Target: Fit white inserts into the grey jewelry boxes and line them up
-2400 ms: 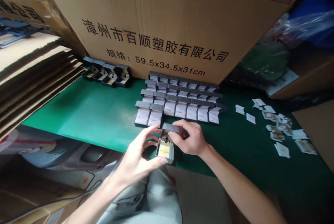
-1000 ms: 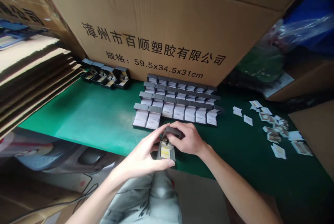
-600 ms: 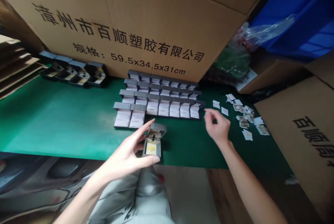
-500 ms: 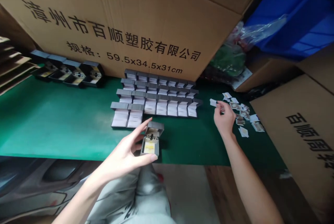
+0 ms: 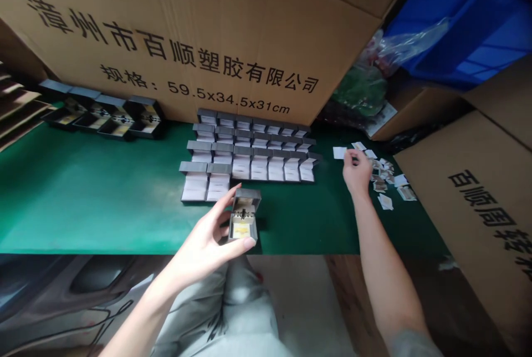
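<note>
My left hand point(image 5: 202, 245) holds a small open grey box point(image 5: 243, 228) upright by its side and base. Its lid stands up at the back, and a black clasp and yellow pad show inside. My right hand point(image 5: 357, 172) is over the green mat, out at the scattered white cards point(image 5: 385, 179). Its fingertips are pinched on a small white card, mostly hidden by the fingers. Another white card point(image 5: 339, 152) lies just left of those fingers. Rows of open grey boxes with white cards point(image 5: 249, 160) stand behind the left hand, not touching it.
Several dark open boxes point(image 5: 102, 117) stand at the back left of the green mat point(image 5: 83, 218). A large printed carton point(image 5: 174, 30) rises behind the rows. Another carton point(image 5: 469, 207) stands at right, with a blue crate point(image 5: 457, 24) and plastic bag point(image 5: 411, 41) beyond.
My right hand has left the grey box and moved right to the white cards. The left hand keeps the box. The view has turned, shifting the table leftward.
</note>
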`<state>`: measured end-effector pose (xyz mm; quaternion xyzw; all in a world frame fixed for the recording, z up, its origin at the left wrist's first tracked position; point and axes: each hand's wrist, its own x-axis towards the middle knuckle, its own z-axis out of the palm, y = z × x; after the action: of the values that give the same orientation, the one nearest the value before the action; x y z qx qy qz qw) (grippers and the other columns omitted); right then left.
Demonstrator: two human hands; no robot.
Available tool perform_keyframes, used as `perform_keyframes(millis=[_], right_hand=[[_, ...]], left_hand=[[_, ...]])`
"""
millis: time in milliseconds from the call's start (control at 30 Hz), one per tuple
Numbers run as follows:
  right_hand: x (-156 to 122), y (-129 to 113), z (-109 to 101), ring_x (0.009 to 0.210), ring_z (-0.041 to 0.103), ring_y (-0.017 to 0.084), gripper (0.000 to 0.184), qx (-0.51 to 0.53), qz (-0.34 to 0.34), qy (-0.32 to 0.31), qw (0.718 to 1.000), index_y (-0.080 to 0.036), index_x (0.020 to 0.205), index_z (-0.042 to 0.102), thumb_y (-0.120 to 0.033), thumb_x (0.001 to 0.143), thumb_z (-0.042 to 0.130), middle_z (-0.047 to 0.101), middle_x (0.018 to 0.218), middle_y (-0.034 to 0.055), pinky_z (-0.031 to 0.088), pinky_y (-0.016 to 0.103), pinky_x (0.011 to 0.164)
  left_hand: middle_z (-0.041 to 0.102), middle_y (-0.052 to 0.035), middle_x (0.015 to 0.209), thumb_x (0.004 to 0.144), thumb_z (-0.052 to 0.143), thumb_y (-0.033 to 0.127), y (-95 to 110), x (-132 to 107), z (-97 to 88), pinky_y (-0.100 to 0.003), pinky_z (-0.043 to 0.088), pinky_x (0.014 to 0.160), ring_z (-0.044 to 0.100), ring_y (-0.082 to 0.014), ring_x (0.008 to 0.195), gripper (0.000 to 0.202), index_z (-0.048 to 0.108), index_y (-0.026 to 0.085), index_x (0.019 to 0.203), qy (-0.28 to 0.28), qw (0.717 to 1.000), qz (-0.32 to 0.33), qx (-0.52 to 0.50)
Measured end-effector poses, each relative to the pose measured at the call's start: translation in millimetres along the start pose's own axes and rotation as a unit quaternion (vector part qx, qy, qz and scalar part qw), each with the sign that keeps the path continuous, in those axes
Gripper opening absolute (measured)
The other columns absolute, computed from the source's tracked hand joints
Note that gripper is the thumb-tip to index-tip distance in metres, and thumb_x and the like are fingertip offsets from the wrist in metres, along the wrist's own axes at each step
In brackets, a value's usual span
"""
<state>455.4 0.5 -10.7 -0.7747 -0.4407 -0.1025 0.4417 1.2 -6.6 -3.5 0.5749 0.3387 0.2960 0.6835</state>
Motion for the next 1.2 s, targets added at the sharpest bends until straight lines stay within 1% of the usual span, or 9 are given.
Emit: perform_keyframes(millis=[100,167,267,433,600,700,900,1033,1200], right_hand=[[8.4,-32.2,-15.8,0.074,0.069,0.019,0.032,0.104,0.001,-0.031,0.994,-0.021,0.102,0.07,-0.05,0.095,0.06,0.072,0.088,0.0046,0.059,0.032,0.068],[11.2,-65.0,-27.5,0.068,0.069,0.017,0.032,0.296,0.001,-0.154,0.943,-0.022,0.101,0.075,-0.05,0.085,0.079,0.073,0.084,0.0026,0.058,0.029,0.063],[5.5,-123.1,-32.3,0.054,0.066,0.013,0.033,0.383,-0.007,-0.341,0.858,-0.021,0.099,0.079,-0.045,0.079,0.092,0.074,0.077,0.0011,0.057,0.027,0.054],[-36.2,-196.5,12.2,0.047,0.065,0.012,0.038,0.468,0.005,-0.53,0.707,-0.017,0.095,0.082,-0.047,0.076,0.096,0.073,0.065,0.0,0.053,0.024,0.047],[-87.0,-208.4,51.4,0.06,0.076,0.016,0.038,0.548,0.087,-0.582,0.594,-0.019,0.086,0.079,-0.048,0.072,0.098,0.076,0.069,0.0012,0.06,0.024,0.053],[-101.0,-203.2,54.0,0.072,0.08,0.018,0.032,0.563,0.109,-0.576,0.582,-0.021,0.085,0.081,-0.046,0.073,0.097,0.08,0.083,0.0032,0.063,0.025,0.061],[-99.0,-198.8,54.3,0.093,0.076,0.018,0.022,0.535,0.078,-0.582,0.608,-0.026,0.081,0.086,-0.041,0.07,0.099,0.078,0.125,0.007,0.064,0.031,0.08],[-93.9,-195.0,56.4,0.103,0.075,0.023,0.021,0.513,0.039,-0.594,0.619,-0.026,0.078,0.087,-0.041,0.07,0.099,0.08,0.122,0.0076,0.063,0.036,0.088],[-95.0,-191.0,59.7,0.085,0.075,0.019,0.028,0.463,0.044,-0.631,0.621,-0.02,0.076,0.083,-0.041,0.069,0.099,0.082,0.096,0.0071,0.064,0.034,0.08]], left_hand=[[0.059,-0.0128,0.157,0.08,0.091,0.039,0.6,-1.7,2.4,-0.04,0.063,0.102,0.073,-0.0308,0.122,0.105,0.035,0.035,0.169,0.014,1.0,0.005,-0.013],[0.064,-0.0142,0.151,0.079,0.092,0.039,2.5,-3.3,4.6,-0.038,0.063,0.102,0.073,-0.0304,0.122,0.11,0.032,0.03,0.17,0.024,0.999,0.013,-0.027],[0.071,-0.0169,0.139,0.077,0.093,0.043,5.8,-6.3,7.0,-0.035,0.064,0.097,0.075,-0.031,0.116,0.115,0.03,0.022,0.171,0.043,0.997,0.033,-0.06],[0.065,-0.018,0.151,0.076,0.093,0.045,9.2,-9.5,0.5,-0.035,0.064,0.099,0.068,-0.0359,0.131,0.108,0.041,0.02,0.167,0.11,0.989,0.081,-0.054],[0.062,-0.0162,0.154,0.072,0.095,0.044,7.2,-6.1,-11.1,-0.043,0.066,0.097,0.073,-0.0372,0.122,0.109,0.043,0.026,0.166,0.136,0.985,0.101,-0.031],[0.053,-0.0156,0.161,0.07,0.096,0.04,2.0,-4.4,-13.7,-0.043,0.066,0.096,0.074,-0.0358,0.119,0.11,0.042,0.03,0.166,0.152,0.984,0.084,-0.038],[0.043,-0.0107,0.168,0.076,0.094,0.035,-1.4,-5.4,-11.8,-0.041,0.066,0.098,0.072,-0.0337,0.124,0.107,0.037,0.038,0.166,0.16,0.983,0.075,-0.039],[0.036,-0.0102,0.173,0.081,0.091,0.036,2.8,-6.2,-8.4,-0.035,0.063,0.102,0.066,-0.0331,0.133,0.104,0.033,0.036,0.167,0.159,0.983,0.086,-0.04],[0.036,-0.0127,0.172,0.082,0.091,0.038,5.4,-6.8,-5.5,-0.034,0.061,0.105,0.065,-0.0326,0.132,0.107,0.029,0.032,0.168,0.18,0.979,0.086,-0.036]])
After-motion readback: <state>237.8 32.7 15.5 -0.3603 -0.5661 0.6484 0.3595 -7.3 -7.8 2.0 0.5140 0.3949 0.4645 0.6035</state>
